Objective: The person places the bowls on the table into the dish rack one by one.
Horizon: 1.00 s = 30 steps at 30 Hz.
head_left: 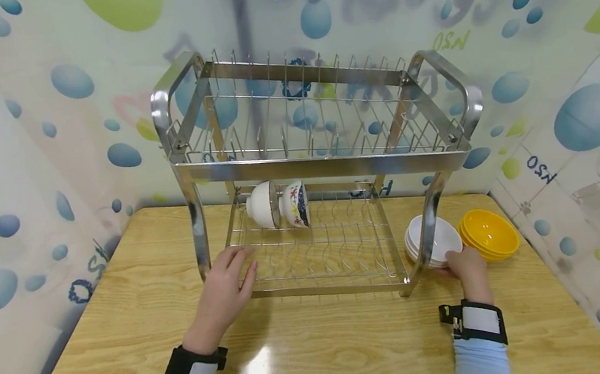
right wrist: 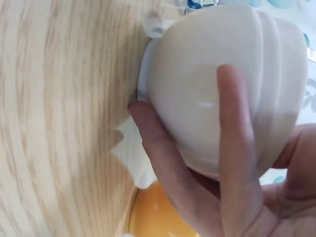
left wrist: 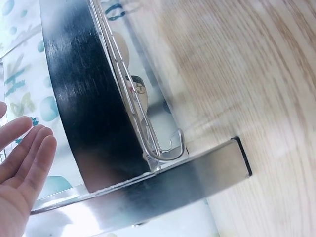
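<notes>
A stack of white bowls (head_left: 435,238) stands on the table at the right front leg of the dish rack (head_left: 326,168). My right hand (head_left: 465,264) holds this stack from its right side. In the right wrist view, the fingers (right wrist: 237,123) curl along the outside of the nested white bowls (right wrist: 212,84). My left hand (head_left: 228,284), its fingers loosely extended and holding nothing, is by the lower left front of the rack. Two bowls stand on edge on the lower tier: a white bowl (head_left: 263,206) and a flower-patterned bowl (head_left: 294,205).
Stacked yellow bowls (head_left: 490,233) sit right beside the right hand. The rack's upper tier (head_left: 297,113) has wire dividers and raised side handles. Behind the wooden table (head_left: 345,342) hangs a patterned wall covering (head_left: 78,144).
</notes>
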Motion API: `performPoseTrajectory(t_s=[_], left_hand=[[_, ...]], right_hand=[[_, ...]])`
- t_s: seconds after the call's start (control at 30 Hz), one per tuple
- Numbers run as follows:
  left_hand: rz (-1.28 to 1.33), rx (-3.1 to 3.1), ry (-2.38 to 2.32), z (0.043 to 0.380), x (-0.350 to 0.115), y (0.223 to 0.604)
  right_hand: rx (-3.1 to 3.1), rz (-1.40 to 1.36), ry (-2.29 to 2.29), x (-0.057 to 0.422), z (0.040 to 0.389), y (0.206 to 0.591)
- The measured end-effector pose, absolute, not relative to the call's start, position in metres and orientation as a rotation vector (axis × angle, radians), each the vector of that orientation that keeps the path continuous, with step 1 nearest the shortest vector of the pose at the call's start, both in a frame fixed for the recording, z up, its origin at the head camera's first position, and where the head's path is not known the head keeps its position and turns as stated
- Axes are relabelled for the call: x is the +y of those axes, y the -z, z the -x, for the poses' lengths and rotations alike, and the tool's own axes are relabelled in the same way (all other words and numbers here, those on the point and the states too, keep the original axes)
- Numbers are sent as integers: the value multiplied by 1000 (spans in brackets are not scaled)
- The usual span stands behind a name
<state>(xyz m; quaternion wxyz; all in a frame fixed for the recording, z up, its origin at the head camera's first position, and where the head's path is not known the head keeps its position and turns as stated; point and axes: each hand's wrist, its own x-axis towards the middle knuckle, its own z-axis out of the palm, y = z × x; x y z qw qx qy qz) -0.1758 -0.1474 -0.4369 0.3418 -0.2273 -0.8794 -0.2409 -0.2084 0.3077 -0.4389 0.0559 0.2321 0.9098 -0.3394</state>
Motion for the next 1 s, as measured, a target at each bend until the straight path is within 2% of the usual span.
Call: performPoseTrajectory(t_s=[0.3, 0.63, 1.0], left_hand=[[591, -2294, 619, 177, -147, 438], [572, -2307, 641, 177, -145, 437], [555, -2319, 665, 186, -136, 443]], right_hand=[[2849, -642, 846, 306, 213, 440], [2961, -770, 957, 297, 209, 435], [3181, -818, 842, 292, 207, 435]])
